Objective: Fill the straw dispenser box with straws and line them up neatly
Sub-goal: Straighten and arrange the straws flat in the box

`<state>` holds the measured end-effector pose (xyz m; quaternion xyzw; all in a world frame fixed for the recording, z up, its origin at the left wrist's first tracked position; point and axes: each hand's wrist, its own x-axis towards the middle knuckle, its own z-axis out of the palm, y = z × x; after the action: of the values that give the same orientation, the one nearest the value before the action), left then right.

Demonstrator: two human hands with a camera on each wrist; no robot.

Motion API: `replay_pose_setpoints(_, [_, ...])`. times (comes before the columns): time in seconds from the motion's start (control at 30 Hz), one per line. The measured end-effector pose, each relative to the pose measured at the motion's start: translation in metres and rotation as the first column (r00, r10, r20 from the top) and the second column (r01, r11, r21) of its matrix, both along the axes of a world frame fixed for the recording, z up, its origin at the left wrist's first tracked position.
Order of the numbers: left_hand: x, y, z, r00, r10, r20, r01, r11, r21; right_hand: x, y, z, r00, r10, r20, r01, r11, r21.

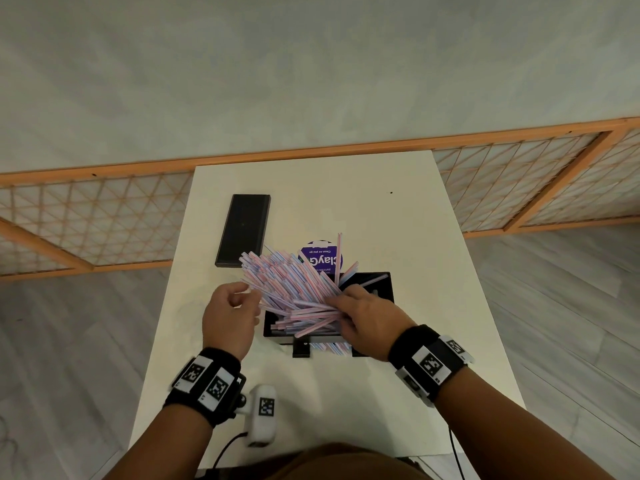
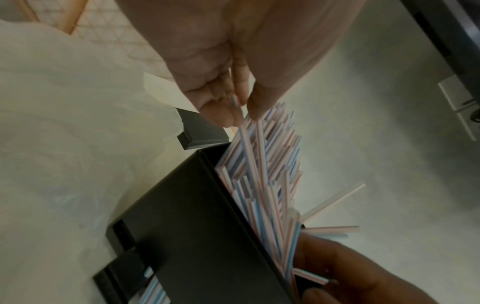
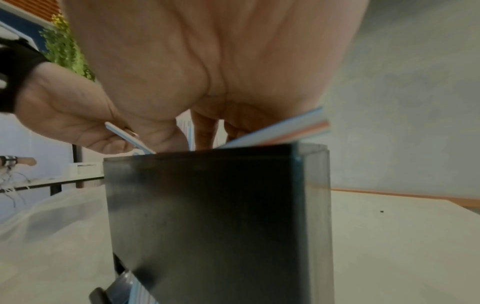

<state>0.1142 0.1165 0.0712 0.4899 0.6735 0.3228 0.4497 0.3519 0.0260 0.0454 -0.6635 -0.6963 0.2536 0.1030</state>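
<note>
- Dozens of straws [image 1: 291, 289] fan up and away from my right hand [image 1: 363, 320], which pins their near ends down in the dispenser box [image 1: 381, 289] so the bundle cannot spill while I sort it.
- My left hand [image 1: 230, 315], beside the fan, pinches a stray straw's tip to steer it into line.
- The box floor under my right hand is hidden; how full it is I cannot tell.
</note>
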Motion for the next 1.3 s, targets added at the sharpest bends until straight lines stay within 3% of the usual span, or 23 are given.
replay_pose_setpoints(0.13, [0.005, -0.005, -0.004, 0.999, -0.054, 0.002, 0.054, 0.998, 0.030, 0.000, -0.002, 0.000, 0.997, 0.011, -0.074, -0.014, 0.999, -0.034])
replay_pose_setpoints(0.27, [0.010, -0.011, -0.008, 0.994, -0.082, 0.068, 0.082, 0.997, -0.005, -0.001, 0.005, 0.000, 0.999, 0.028, -0.024, -0.029, 0.998, -0.063])
replay_pose_setpoints(0.5, [0.010, -0.013, -0.012, 0.982, -0.185, 0.044, 0.186, 0.982, -0.014, -0.014, 0.020, 0.004, 0.989, 0.055, 0.140, -0.036, 0.990, -0.133])
replay_pose_setpoints(0.7, [0.006, -0.011, -0.013, 0.996, -0.091, -0.006, 0.091, 0.995, 0.039, -0.015, 0.023, 0.013, 0.971, 0.038, 0.235, -0.033, 0.999, -0.028])
replay_pose_setpoints(1.0, [0.011, -0.004, -0.012, 0.989, -0.135, -0.055, 0.136, 0.991, 0.017, -0.028, 0.021, 0.013, 0.953, 0.082, 0.290, -0.111, 0.990, 0.084])
replay_pose_setpoints(1.2, [0.005, -0.009, -0.012, 0.993, -0.122, -0.008, 0.122, 0.993, 0.002, -0.031, 0.022, 0.019, 0.936, 0.131, 0.326, -0.130, 0.991, -0.025])
replay_pose_setpoints(1.3, [-0.001, -0.014, -0.008, 0.989, -0.119, -0.088, 0.120, 0.993, 0.009, -0.030, 0.019, 0.017, 0.958, 0.094, 0.272, -0.085, 0.995, -0.043])
